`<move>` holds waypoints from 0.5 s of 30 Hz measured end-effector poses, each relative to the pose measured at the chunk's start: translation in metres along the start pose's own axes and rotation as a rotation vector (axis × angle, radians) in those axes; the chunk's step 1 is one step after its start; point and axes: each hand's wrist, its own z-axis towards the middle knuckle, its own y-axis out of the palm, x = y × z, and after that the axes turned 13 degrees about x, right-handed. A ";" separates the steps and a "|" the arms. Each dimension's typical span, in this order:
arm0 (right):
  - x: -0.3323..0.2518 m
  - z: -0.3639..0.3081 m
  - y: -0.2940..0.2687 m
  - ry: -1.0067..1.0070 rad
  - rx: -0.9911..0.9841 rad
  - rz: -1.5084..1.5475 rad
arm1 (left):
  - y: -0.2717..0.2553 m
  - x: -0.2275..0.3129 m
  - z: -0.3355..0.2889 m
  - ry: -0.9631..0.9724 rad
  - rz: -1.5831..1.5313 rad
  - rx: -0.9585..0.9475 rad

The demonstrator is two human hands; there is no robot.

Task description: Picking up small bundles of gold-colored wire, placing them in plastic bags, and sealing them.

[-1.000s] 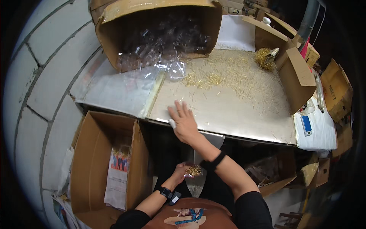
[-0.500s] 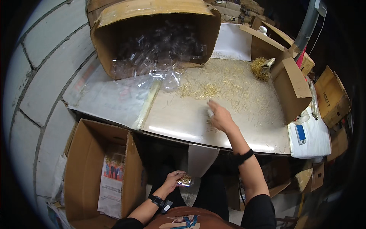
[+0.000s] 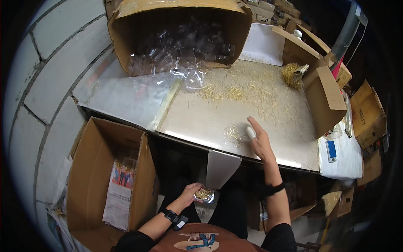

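My left hand [image 3: 187,195] is low over my lap, closed around a small clear plastic box [image 3: 204,195] with gold pin-like pieces inside. On the table's near part, my right hand [image 3: 262,145] has its fingers stretched out and holds nothing; a white cover [image 3: 251,133] wraps one digit. Just left of it lies a small loose pile of thin gold pieces [image 3: 233,135]. More gold pieces [image 3: 235,93] are scattered farther back across the pale tabletop [image 3: 193,126]. A white flap [image 3: 223,169] hangs from the table edge between my hands.
A cardboard box [image 3: 247,25] on its side spills clear plastic boxes [image 3: 189,63]. A clump of gold pieces [image 3: 292,75] rests by a cardboard wall [image 3: 323,94]. An open carton [image 3: 79,180] stands at lower left, and a blue-screened device [image 3: 331,151] lies at right.
My right hand has come nearer the table's front edge and to the right. A small pile of gold pieces now shows beside it. My left hand still holds the box; the view has shifted slightly.
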 end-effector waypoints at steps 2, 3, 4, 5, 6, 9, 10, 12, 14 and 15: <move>0.009 -0.004 0.020 0.120 0.082 0.025 | 0.007 0.004 -0.002 -0.022 0.024 -0.025; -0.003 -0.006 0.035 -0.003 0.064 -0.131 | 0.009 0.004 -0.002 -0.012 0.003 -0.017; -0.013 -0.009 0.048 -0.126 0.045 -0.286 | 0.013 0.005 -0.001 -0.002 -0.018 -0.009; -0.024 -0.016 0.059 -0.170 -0.010 -0.323 | 0.019 0.006 -0.002 0.006 -0.004 0.028; -0.035 -0.023 0.071 -0.219 -0.073 -0.353 | 0.023 0.007 -0.002 0.001 0.000 0.041; -0.048 -0.068 0.077 -0.258 0.034 -0.291 | 0.039 0.011 -0.001 0.014 -0.019 0.020; -0.057 -0.085 0.074 -0.262 0.059 -0.245 | 0.045 0.014 -0.005 0.016 0.036 0.026; -0.076 -0.115 0.048 -0.231 0.084 -0.071 | 0.045 0.019 -0.006 0.023 0.060 -0.023; -0.082 -0.140 0.020 -0.210 0.072 0.007 | 0.047 0.023 -0.016 0.035 0.045 -0.057; -0.078 -0.151 0.009 -0.141 0.050 0.035 | 0.048 0.022 -0.018 0.029 0.035 -0.049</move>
